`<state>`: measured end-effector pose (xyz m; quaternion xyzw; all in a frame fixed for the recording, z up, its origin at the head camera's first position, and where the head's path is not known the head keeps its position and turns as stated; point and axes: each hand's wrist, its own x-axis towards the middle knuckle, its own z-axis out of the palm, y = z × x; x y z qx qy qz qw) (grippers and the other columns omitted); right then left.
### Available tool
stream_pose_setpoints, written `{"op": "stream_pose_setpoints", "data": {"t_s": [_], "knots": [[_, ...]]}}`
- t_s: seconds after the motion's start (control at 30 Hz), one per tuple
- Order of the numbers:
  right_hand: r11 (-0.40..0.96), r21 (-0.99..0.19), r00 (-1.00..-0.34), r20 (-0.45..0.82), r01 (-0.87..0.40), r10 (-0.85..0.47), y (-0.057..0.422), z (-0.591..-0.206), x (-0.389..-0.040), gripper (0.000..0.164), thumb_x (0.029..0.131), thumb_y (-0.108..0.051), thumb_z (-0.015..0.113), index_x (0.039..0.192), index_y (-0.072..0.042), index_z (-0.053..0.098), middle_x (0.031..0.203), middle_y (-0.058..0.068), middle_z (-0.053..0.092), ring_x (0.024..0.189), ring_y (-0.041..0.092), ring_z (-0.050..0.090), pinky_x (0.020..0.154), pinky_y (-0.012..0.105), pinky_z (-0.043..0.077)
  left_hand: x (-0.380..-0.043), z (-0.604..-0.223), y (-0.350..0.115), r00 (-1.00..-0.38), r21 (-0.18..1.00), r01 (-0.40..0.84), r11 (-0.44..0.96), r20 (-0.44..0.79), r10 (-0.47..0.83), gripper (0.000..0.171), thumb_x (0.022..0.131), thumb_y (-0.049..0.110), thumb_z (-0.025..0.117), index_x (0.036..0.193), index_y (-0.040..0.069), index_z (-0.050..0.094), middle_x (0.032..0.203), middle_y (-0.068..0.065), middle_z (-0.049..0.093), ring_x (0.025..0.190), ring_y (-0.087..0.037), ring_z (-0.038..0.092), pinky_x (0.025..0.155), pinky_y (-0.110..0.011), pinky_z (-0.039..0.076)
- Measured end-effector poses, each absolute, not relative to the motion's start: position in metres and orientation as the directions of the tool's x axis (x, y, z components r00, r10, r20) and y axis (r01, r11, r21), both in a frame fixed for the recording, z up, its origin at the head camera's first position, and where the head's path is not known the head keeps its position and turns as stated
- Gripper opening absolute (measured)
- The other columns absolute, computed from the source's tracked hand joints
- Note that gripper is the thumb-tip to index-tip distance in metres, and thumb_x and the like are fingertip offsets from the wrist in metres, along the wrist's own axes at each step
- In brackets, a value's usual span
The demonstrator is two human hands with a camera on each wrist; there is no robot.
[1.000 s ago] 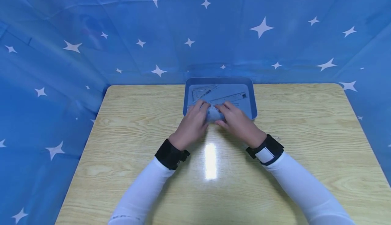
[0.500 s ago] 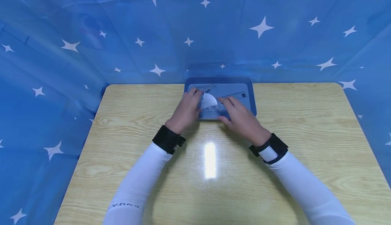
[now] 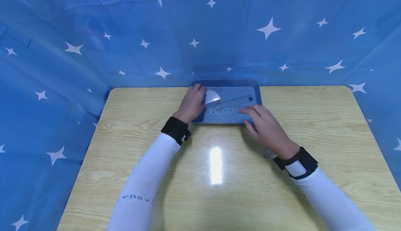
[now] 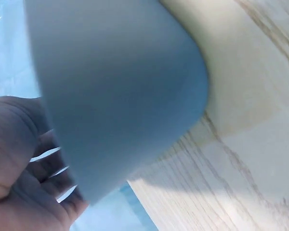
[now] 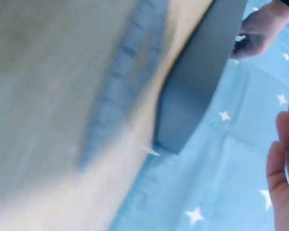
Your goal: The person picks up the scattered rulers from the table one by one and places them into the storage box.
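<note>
My left hand (image 3: 193,102) reaches over the left side of the blue tray (image 3: 232,123) and holds a clear, shiny half-round protractor (image 3: 212,96) by its left part, which the hand hides. The tray's outer wall (image 4: 120,96) blocks much of the left wrist view, with the curled fingers behind it. My right hand (image 3: 266,126) hovers by the tray's front right corner, fingers loosely bent and nothing in them. Below its wrist, a clear plastic piece with scale marks (image 3: 268,153) lies on the table; it shows blurred in the right wrist view.
Inside the tray lie a clear straight ruler (image 3: 236,101) and a stencil strip with cut-out shapes (image 3: 225,111). Part of another clear ruled piece (image 3: 218,89) shows behind the protractor. The wooden table (image 3: 141,119) ends at a blue star-patterned cloth (image 3: 225,32).
Both hands were together at the tray's front. The left hand has carried the protractor to the tray's back left; the right hand has let go and moved right, towards me.
</note>
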<state>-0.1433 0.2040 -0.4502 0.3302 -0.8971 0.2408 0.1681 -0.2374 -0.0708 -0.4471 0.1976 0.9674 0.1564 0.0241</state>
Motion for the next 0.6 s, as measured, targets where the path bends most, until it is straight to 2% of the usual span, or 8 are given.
{"op": "stream_pose_setpoints", "data": {"t_s": [0.13, 0.23, 0.4, 0.47, 0.6], "knots": [[0.633, -0.305, -0.683, 0.509, -0.712, -0.523, 0.220, -0.449, -0.138, 0.018, 0.092, 0.004, 0.063, 0.108, -0.002, 0.070, 0.112, 0.014, 0.066, 0.106, 0.030, 0.062, 0.089, 0.043, 0.053, -0.246, -0.450, -0.070, -0.919, 0.300, 0.369, 0.880, -0.026, 0.394, 0.048, 0.094, 0.014, 0.077, 0.135, -0.002, 0.060, 0.133, -0.019, 0.057, 0.118, -0.036, 0.054, 0.100, -0.045, 0.049], [0.605, -0.291, -0.650, 0.535, -0.741, -0.539, 0.233, -0.449, -0.132, 0.022, 0.091, 0.009, 0.053, 0.098, -0.003, 0.070, 0.106, 0.011, 0.067, 0.100, 0.027, 0.062, 0.085, 0.038, 0.050, -0.252, -0.452, -0.068, -0.918, 0.275, 0.366, 0.889, -0.048, 0.393, 0.047, 0.094, 0.017, 0.078, 0.133, -0.002, 0.062, 0.130, -0.018, 0.059, 0.119, -0.035, 0.056, 0.098, -0.046, 0.051], [0.592, -0.287, -0.632, 0.566, -0.753, -0.529, 0.250, -0.453, -0.123, 0.028, 0.091, 0.008, 0.043, 0.092, -0.005, 0.068, 0.102, 0.009, 0.069, 0.097, 0.025, 0.063, 0.082, 0.034, 0.046, -0.260, -0.457, -0.068, -0.915, 0.230, 0.370, 0.900, -0.076, 0.395, 0.047, 0.095, 0.021, 0.077, 0.133, -0.002, 0.062, 0.128, -0.017, 0.060, 0.118, -0.034, 0.057, 0.099, -0.046, 0.051], [0.594, -0.299, -0.639, 0.570, -0.747, -0.516, 0.254, -0.456, -0.120, 0.028, 0.092, 0.006, 0.042, 0.091, -0.005, 0.067, 0.101, 0.009, 0.069, 0.096, 0.024, 0.063, 0.082, 0.033, 0.046, -0.262, -0.458, -0.068, -0.913, 0.220, 0.373, 0.901, -0.086, 0.398, 0.049, 0.096, 0.023, 0.076, 0.135, -0.002, 0.061, 0.129, -0.017, 0.059, 0.120, -0.034, 0.056, 0.101, -0.046, 0.050], [0.591, -0.303, -0.644, 0.547, -0.748, -0.535, 0.261, -0.468, -0.113, 0.022, 0.089, 0.006, 0.047, 0.087, -0.006, 0.065, 0.097, 0.006, 0.067, 0.090, 0.020, 0.061, 0.079, 0.033, 0.046, -0.264, -0.461, -0.066, -0.901, 0.202, 0.399, 0.894, -0.091, 0.423, 0.050, 0.097, 0.024, 0.075, 0.137, -0.002, 0.060, 0.132, -0.019, 0.058, 0.123, -0.035, 0.056, 0.104, -0.045, 0.049]]}}
